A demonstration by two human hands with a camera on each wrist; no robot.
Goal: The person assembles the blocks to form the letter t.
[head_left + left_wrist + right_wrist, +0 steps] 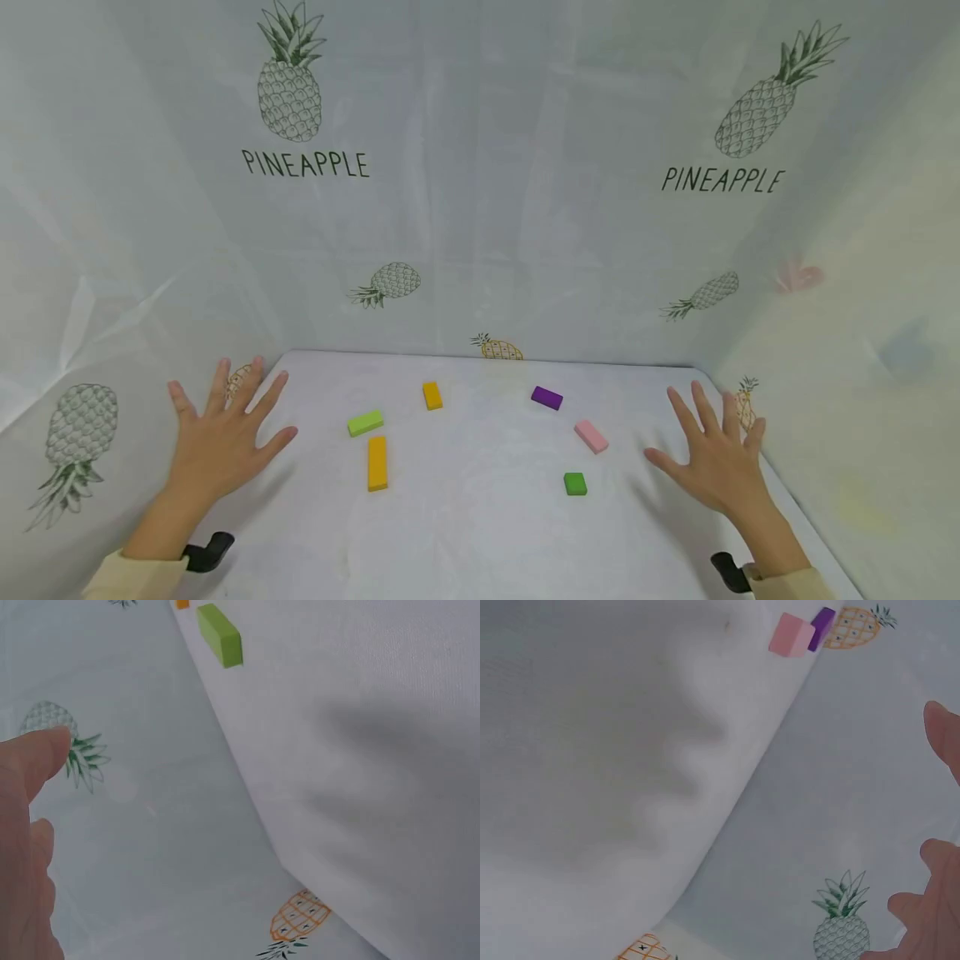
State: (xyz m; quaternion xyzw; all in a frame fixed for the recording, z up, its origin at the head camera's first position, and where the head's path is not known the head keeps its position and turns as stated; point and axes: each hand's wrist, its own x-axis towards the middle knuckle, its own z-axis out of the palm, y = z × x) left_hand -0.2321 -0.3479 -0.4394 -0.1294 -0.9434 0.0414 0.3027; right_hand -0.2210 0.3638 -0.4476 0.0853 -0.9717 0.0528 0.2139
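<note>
My left hand (pixel 221 442) hovers over the table's left side with its fingers spread, holding nothing. Nearest to it lie a light green block (pixel 365 423) and a long orange block (pixel 377 463); a short orange block (pixel 432 396) is farther back. On the right, my right hand (pixel 716 458) is also raised and spread, with nothing in it. A pink block (pixel 592 436) and a small green block (pixel 575 484) lie to its left, and a purple block (pixel 547 397) sits behind them. In the left wrist view the light green block (pixel 220 635) stands out near the top.
A white table (pixel 480 533) carries the blocks. Pale curtains printed with pineapples (pixel 480 208) enclose its back and both sides. Each wrist wears a black strap (pixel 210 552), and shadows of the hands fall on the tabletop.
</note>
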